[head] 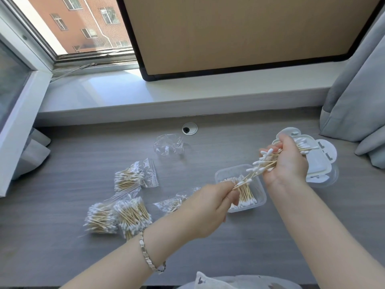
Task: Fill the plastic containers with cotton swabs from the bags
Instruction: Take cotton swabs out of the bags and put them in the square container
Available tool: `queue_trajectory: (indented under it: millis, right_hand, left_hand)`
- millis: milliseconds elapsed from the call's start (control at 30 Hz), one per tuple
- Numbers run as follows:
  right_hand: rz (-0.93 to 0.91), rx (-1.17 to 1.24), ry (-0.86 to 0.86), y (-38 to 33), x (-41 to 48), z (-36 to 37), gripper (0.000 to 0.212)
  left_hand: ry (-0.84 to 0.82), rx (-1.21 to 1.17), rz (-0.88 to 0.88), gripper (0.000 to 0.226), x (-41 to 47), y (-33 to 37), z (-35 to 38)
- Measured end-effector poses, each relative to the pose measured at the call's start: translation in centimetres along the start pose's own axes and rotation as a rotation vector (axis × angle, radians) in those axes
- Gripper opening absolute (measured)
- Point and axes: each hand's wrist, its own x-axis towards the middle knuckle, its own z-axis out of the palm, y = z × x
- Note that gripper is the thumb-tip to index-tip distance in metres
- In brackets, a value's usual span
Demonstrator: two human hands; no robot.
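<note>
Your right hand [286, 163] grasps a bunch of swabs [263, 161]; your left hand [208, 207] pinches some ends. Align them all one way, then lay them flat in the open box [226, 173] just below.

We look down on a desk [62, 236]. Three full bags of swabs [129, 178] lie at the left, with a flattened bag [170, 203] just right of them, partly under our left hand [208, 207]. Further right sits an open container [263, 197] with swabs in it. Our left hand and right hand [285, 161] hold a bunch of swabs [262, 165] above it. A stack of containers [320, 163] lies behind the right hand. An empty bag [168, 144] lies farther back, before the windowsill [187, 94].
</note>
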Motion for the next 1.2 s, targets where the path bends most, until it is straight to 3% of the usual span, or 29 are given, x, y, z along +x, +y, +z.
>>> queue_trajectory:
  millis: [133,333,567,767,1000,1200]
  right_hand:
    - [0.08,0.056,-0.01,-0.8,0.8,-0.3,0.036]
    - [0.005,-0.08,-0.046,0.5,-0.5,-0.3,0.032]
    - [-0.154,-0.047,0.0,1.6,-1.7,0.1,0.029]
    - [-0.163,-0.067,-0.01,2.1,-2.1,0.1,0.031]
    - [-0.062,-0.13,-0.056,1.8,-1.6,-0.4,0.032]
    - [-0.03,-0.252,-0.128,2.3,-1.5,-1.2,0.034]
  left_hand:
    - [0.11,-0.17,-0.09,0.034,-0.6,-1.2,-0.2]
    - [0.269,-0.451,-0.172,0.029,0.8,0.2,-0.3]
    - [0.326,-0.214,-0.029,0.021,1.3,1.9,1.0]
    - [0.293,-0.436,-0.166,0.025,1.7,1.9,1.0]
    - [0.262,-0.331,-0.18,0.029,1.4,1.8,0.1]
    - [0.329,-0.391,-0.337,0.031,2.1,0.6,-1.0]
